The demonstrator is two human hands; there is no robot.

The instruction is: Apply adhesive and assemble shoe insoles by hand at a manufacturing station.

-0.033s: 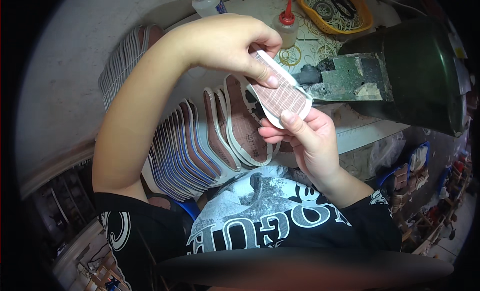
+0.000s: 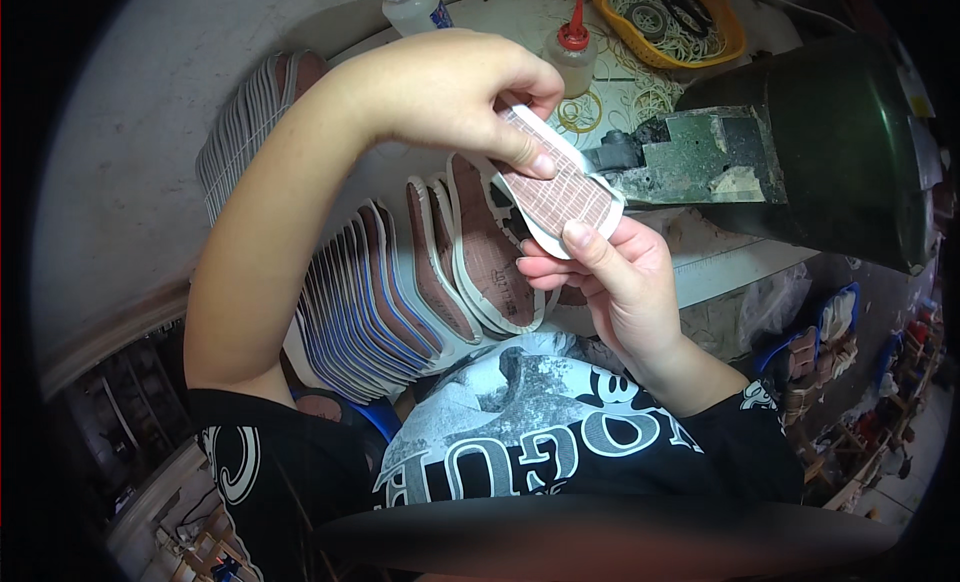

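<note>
A shoe insole, brown with a pale line grid and a white rim, is held tilted between both hands in front of the machine. My left hand reaches over from the left and grips its upper end, thumb flat on the brown face and fingers hidden behind. At the lower rounded end, my right hand pinches the edge with thumb on top and fingers underneath. The insole's far edge lies against or very near the small dark head of the green machine; contact is hard to make out.
Rows of brown insoles with white and blue edges stand on the table below my left arm. Another stack leans farther left. Behind are a red-tipped glue bottle, a blue-capped bottle and a yellow basket of cords.
</note>
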